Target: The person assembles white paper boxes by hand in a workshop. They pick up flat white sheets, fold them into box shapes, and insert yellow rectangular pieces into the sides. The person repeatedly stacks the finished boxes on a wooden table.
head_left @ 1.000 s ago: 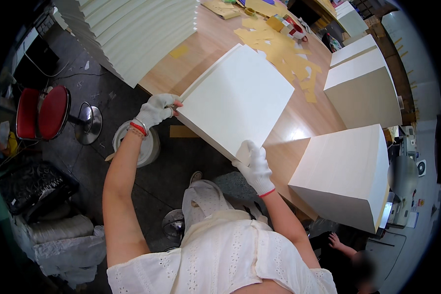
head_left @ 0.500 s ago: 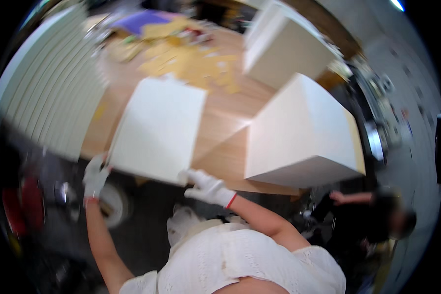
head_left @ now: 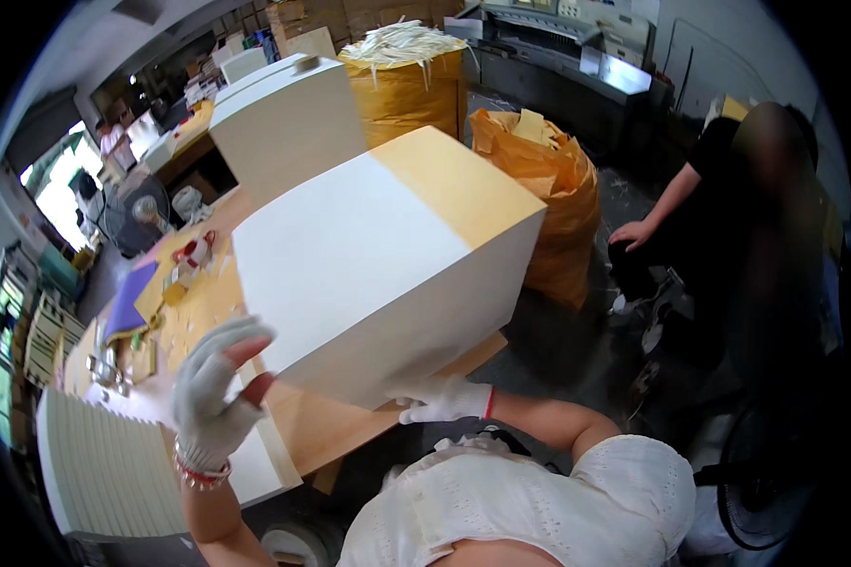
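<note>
A tall block-shaped white stack (head_left: 340, 265), apparently paper, stands on the wooden table, with a tan strip (head_left: 459, 184) across its far right top. My left hand (head_left: 219, 392), in a white glove with bare thumb and fingertip showing, is raised beside the stack's near left corner. Its fingers are apart and hold nothing. My right hand (head_left: 442, 399), also gloved, is low by the stack's front face at the table edge, fingers stretched out; whether it touches the stack I cannot tell. A low white pile (head_left: 260, 472) lies partly hidden behind my left arm.
Stepped white stacks (head_left: 113, 472) stand at the left. Behind is another tall white stack (head_left: 288, 123). Yellow scraps and a purple sheet (head_left: 132, 300) lie on the wooden table (head_left: 326, 425). Beyond are an orange sack (head_left: 548, 198) and a yellow sack (head_left: 407, 99). A person (head_left: 719, 208) sits at right.
The view has swung right. Both hands have left the low white pile: the left has risen beside the tall stack, the right has shifted to that stack's front.
</note>
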Available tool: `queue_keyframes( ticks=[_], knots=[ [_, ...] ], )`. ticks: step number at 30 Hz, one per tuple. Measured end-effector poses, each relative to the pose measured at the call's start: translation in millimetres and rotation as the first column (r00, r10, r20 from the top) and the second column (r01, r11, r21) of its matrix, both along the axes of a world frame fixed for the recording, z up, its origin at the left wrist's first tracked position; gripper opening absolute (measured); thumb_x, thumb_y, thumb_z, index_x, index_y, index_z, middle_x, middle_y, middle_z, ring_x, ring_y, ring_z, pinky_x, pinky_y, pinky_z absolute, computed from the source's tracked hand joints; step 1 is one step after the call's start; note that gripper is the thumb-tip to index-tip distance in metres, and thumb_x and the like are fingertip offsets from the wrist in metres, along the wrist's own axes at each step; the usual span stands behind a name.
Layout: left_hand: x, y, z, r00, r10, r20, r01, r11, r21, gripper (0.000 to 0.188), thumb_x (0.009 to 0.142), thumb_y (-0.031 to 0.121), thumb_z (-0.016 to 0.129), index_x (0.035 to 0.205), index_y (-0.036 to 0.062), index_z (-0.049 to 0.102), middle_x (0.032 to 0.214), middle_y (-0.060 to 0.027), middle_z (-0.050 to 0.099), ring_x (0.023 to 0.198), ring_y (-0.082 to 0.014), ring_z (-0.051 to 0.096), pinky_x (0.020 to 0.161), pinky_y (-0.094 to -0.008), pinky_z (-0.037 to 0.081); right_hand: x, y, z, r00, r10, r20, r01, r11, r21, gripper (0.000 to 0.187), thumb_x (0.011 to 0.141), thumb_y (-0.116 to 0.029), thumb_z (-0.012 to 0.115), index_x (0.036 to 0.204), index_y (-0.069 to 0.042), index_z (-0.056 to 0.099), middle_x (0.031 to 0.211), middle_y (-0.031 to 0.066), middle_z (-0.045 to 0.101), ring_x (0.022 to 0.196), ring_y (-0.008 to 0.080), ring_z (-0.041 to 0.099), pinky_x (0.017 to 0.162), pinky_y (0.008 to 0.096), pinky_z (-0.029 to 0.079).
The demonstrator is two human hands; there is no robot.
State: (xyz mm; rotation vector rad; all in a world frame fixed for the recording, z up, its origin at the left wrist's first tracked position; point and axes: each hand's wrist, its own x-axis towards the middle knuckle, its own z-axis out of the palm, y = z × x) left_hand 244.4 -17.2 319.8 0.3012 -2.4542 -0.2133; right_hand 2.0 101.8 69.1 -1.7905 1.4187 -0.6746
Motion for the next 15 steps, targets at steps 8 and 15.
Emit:
queue_keyframes(
  ticks=[8, 15],
  knots=[
    [-228, 32, 19, 0.945, 0.007, 0.328, 0.039, 0.99, -0.134, 0.045, 0.068, 0.013, 0.082, 0.108, 0.0035, 0.064, 0.114, -0.0109, 0.064, 0.104, -0.0306, 0.063, 0.087, -0.0351, 0.051, -81, 2, 2, 0.996, -0.074, 0.046, 0.084, 0.956, -0.282, 0.037, 0.083, -0.029, 0.067, 0.114, -0.01, 0.06, 0.088, 0.0061, 0.063, 0.08, 0.0207, 0.062, 0.071, 0.0355, 0.049],
    [-266, 21, 0, 0.889, 0.054, 0.454, -0.072, 0.997, 0.023, 0.044, 0.061, 0.006, 0.086, 0.1, 0.0031, 0.067, 0.107, -0.0105, 0.065, 0.095, -0.027, 0.065, 0.078, -0.0319, 0.051, -117, 13, 3, 0.979, -0.04, 0.199, 0.08, 0.978, -0.195, 0.041, 0.082, -0.031, 0.067, 0.116, -0.01, 0.059, 0.095, 0.0088, 0.063, 0.087, 0.0248, 0.062, 0.077, 0.0389, 0.05]
  ],
)
